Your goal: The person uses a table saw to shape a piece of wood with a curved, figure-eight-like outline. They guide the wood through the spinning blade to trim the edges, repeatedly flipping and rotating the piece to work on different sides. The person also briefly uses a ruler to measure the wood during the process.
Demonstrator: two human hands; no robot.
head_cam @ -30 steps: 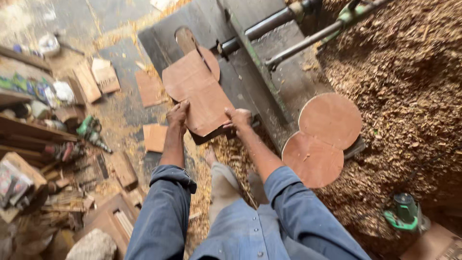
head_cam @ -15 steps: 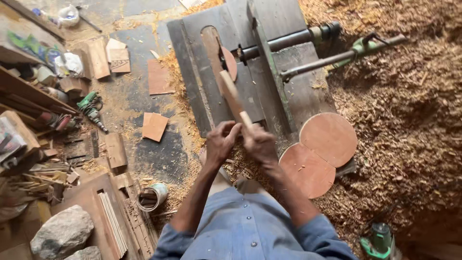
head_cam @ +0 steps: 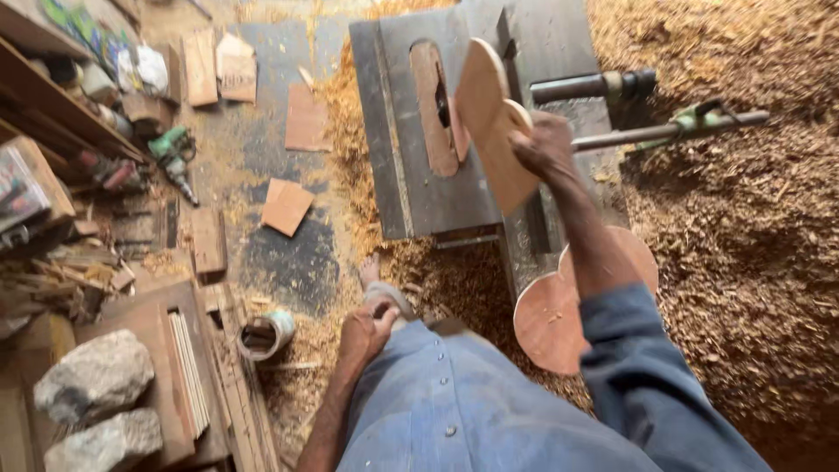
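Note:
My right hand [head_cam: 544, 144] grips a flat, rounded wooden board [head_cam: 489, 122] and holds it tilted on edge above the grey table saw [head_cam: 393, 131]. The saw's slot insert [head_cam: 433, 109] lies just left of the board. My left hand [head_cam: 365, 332] is low at my side, resting against my blue shirt near my foot [head_cam: 380, 284], fingers curled with nothing in them. Two round wooden discs [head_cam: 551, 319] lean by the saw's near right corner, partly hidden by my right arm.
A thick bed of sawdust and shavings [head_cam: 743, 245] covers the floor on the right. Square wood offcuts [head_cam: 287, 206] lie on the dark floor to the left, with a green power tool [head_cam: 170, 150], a tape roll [head_cam: 265, 334], two grey stones [head_cam: 92, 376] and stacked boards.
My left hand has let go of the board and dropped to my side. My right hand alone has lifted the board up off the saw top.

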